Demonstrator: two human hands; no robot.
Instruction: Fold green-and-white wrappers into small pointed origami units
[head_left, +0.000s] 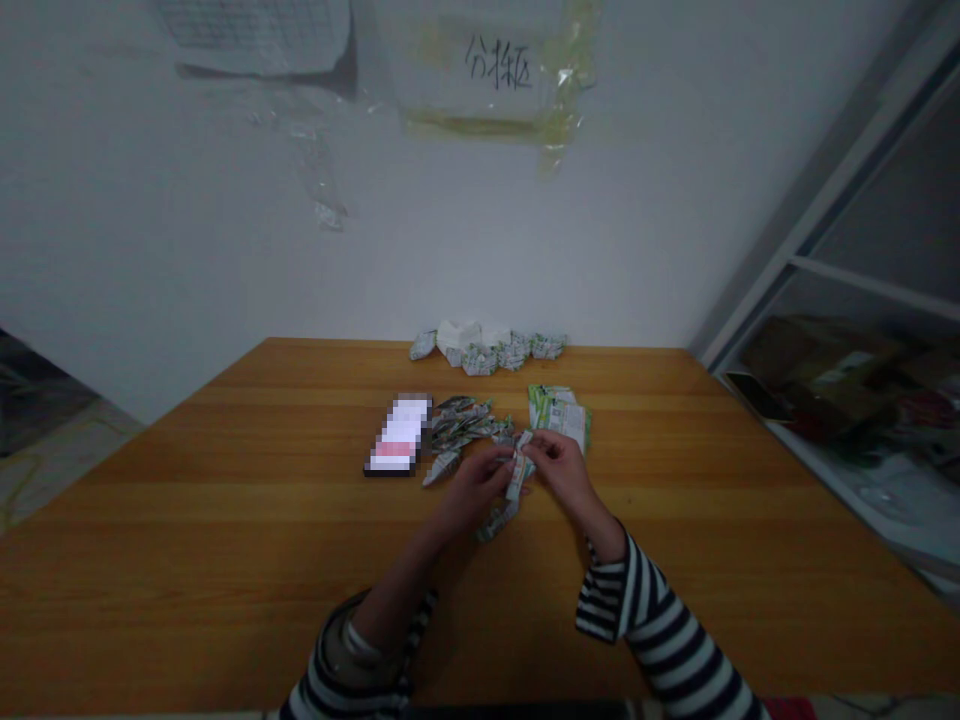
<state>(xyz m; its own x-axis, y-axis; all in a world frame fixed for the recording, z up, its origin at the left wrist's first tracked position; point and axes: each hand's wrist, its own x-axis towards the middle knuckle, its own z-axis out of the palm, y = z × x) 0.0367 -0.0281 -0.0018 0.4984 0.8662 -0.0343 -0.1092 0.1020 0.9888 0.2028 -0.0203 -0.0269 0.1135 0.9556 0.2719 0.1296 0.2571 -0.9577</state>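
As your hands meet above the wooden table [150, 590], the folded strip of printed paper [517, 468] stands between them, its long axis running from about 1 o'clock down toward 7 o'clock, almost straight at you. Your right hand [556, 465] is nearer its upper end, fingers closed in a pinch on it; your left hand [472, 490] curls shut against its middle, though how firmly it grips is hidden. A folded packet [496, 522] lies at 6 o'clock just below your hands, more folded packets [459, 425] at 11 o'clock, a blurred-out phone [397, 435] beside them, and a stack of flat green-and-white wrappers [559, 415] at 1 o'clock.
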